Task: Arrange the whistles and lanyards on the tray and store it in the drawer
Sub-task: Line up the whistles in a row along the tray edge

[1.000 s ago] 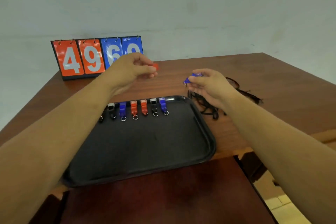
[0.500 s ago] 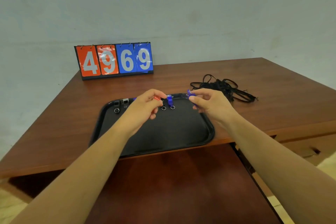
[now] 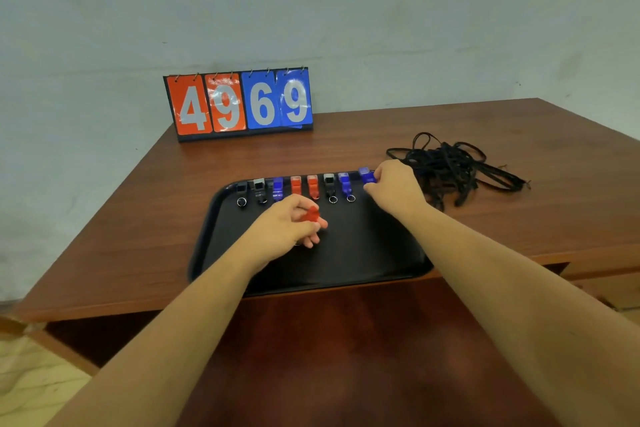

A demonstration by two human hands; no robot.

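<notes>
A pale grey-blue wall (image 3: pixel 415 10), scuffed in places, fills the upper half of the view. Against it stands a brown wooden table (image 3: pixel 519 218) with a smooth, slightly glossy top. A darker brown wooden surface (image 3: pixel 346 357) lies lower down in front of the table's near edge; whether it is the drawer cannot be told. A strip of pale floor (image 3: pixel 31 374) shows at the lower left.

A black tray (image 3: pixel 363 253) lies on the table at its near edge. At the back of the table, close to the wall, a flip scoreboard (image 3: pixel 239 104) reads 4 9 on two orange cards and 6 9 on two blue ones, the digits in white. A loose tangle of black lanyards (image 3: pixel 446 166) rests on the table just beside the tray's far right corner.

The left hand (image 3: pixel 287 225) is over the middle of the tray, its fingers curled round a red whistle (image 3: pixel 310 214). The right hand (image 3: pixel 394 189) is at the tray's far right corner and pinches a blue whistle (image 3: pixel 366 175) at the right end of a row.

That row of whistles (image 3: pixel 311 184) lines the tray's far edge: black, black, blue, orange, orange, black, blue, some with small metal rings showing.
</notes>
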